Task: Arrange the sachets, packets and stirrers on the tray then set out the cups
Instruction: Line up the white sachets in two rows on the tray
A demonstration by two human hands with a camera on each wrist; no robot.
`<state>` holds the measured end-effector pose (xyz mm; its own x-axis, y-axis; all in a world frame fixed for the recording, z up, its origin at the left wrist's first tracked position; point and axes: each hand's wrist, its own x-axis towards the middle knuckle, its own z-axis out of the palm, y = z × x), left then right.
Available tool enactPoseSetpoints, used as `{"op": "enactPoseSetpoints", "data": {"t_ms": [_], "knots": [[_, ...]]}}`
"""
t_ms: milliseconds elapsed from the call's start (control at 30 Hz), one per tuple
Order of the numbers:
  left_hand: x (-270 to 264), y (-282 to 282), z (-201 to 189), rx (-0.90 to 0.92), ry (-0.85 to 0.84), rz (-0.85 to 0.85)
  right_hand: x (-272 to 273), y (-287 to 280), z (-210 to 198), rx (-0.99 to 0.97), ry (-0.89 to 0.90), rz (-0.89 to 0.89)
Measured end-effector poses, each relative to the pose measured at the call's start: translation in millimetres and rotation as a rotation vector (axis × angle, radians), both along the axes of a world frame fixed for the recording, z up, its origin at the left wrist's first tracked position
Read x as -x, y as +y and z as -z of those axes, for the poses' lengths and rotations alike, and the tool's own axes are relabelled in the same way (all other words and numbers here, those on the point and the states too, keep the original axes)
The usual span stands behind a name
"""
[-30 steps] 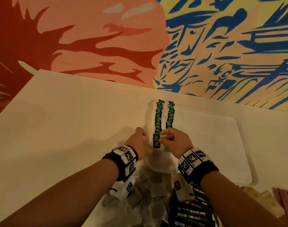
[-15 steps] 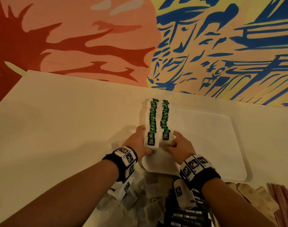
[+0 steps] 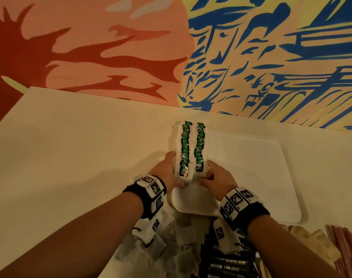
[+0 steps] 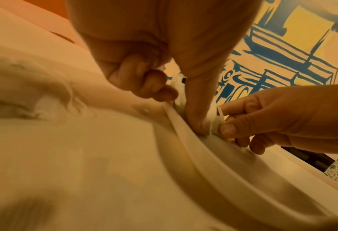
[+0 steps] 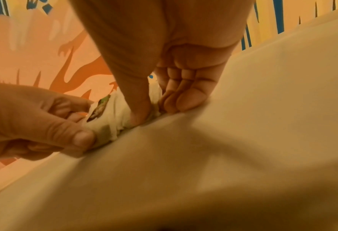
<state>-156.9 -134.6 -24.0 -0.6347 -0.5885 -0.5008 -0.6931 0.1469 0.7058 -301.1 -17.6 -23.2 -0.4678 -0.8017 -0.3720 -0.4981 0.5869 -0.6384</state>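
Note:
Two rows of white tea bags with green tags point(image 3: 192, 149) lie along the left side of the white tray point(image 3: 251, 177). My left hand point(image 3: 178, 177) grips the near end of the left row, its thumb pressing down on the bags point(image 4: 209, 118). From the other side my right hand point(image 3: 203, 177) grips the near end of the right row. In the right wrist view its thumb and curled fingers point(image 5: 183, 96) pinch the bags point(image 5: 108, 118). Both hands squeeze the two rows together just inside the tray's near left rim point(image 4: 183, 125).
Loose tea bags point(image 3: 171, 247) lie heaped on the table below my left wrist. Black sachets point(image 3: 227, 265) are stacked under my right wrist. Brown packets point(image 3: 311, 241) and pink sticks point(image 3: 347, 247) lie at the lower right. A painted wall backs the table.
A second ago both hands pinched one bag at the near end of the left row. Now they have spread to either side and clasp the ends of both rows.

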Motion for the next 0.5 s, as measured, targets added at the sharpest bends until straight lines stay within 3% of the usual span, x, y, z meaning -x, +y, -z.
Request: {"op": "enactPoseSetpoints", "data": {"t_ms": [500], "knots": [[-0.5, -14.4, 0.7, -0.011, -0.09, 0.036, 24.1, -32.5, -3.1, -0.174, 0.025, 0.052]]}}
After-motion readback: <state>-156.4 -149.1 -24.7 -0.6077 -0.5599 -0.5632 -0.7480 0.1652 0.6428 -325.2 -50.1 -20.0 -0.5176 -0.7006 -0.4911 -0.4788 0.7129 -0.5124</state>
